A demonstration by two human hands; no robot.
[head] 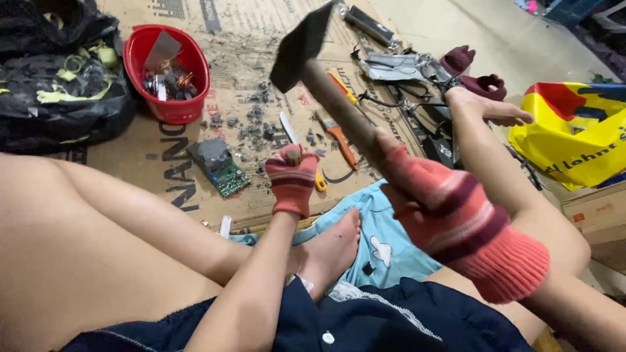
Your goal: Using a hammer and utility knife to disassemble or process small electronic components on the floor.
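The hammer (306, 49) is up in the air, its dark head tilted high over the cardboard sheet (241, 39), and the right hand (450, 208) in its striped pink knitted glove is wrapped tight around the wooden handle, well down the shaft. Down below, the left hand (292, 176), gloved the same way, is closed in a fist around a thin upright tool (294, 156) whose top end just pokes out above the fingers (a chisel or a punch, I can't tell from here). That fist sits low over the cardboard, just in front of the person's bare foot (329, 251), which rests on a light blue cloth (385, 241).

Around the fist the cardboard is littered with small dark scraps. A green circuit board (222, 168) lies just to the left, apart from the hand. Beyond it stands a red plastic basket (173, 107) holding metal bits and copper windings, and next to that a heap of black bags (59, 78). Behind the fist lie an orange-handled tool (339, 140) and a white-bladed one (289, 128), both flat on the cardboard. Farther right there's a tangle of dismantled metal parts and black cables (404, 78), and a yellow bag (574, 137) off to the side, well clear of the hammer.
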